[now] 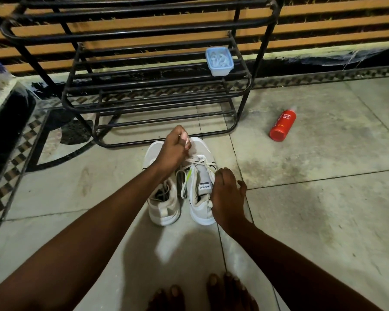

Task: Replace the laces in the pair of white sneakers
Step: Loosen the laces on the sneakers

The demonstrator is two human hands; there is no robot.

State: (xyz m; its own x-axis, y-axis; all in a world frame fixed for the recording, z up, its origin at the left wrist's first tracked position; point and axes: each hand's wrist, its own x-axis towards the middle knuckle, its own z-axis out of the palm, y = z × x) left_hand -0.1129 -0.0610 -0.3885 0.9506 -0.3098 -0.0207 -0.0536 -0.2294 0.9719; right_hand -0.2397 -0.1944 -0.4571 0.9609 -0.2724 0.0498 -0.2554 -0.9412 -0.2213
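Note:
Two white sneakers stand side by side on the tiled floor, toes pointing away from me. The left sneaker (164,205) has dark laces showing inside its opening. The right sneaker (200,187) carries a loosened white lace (198,163) across its tongue. My left hand (174,149) is raised over the toes and pinches a strand of that lace between curled fingers. My right hand (228,196) grips the right sneaker at its outer side near the collar, fingers curled over the edge.
A black metal shoe rack (157,86) stands just beyond the sneakers, with a pale blue lidded plastic box (219,61) on its shelf. A red bottle (282,125) lies on the floor at the right. My bare toes (202,295) show at the bottom edge.

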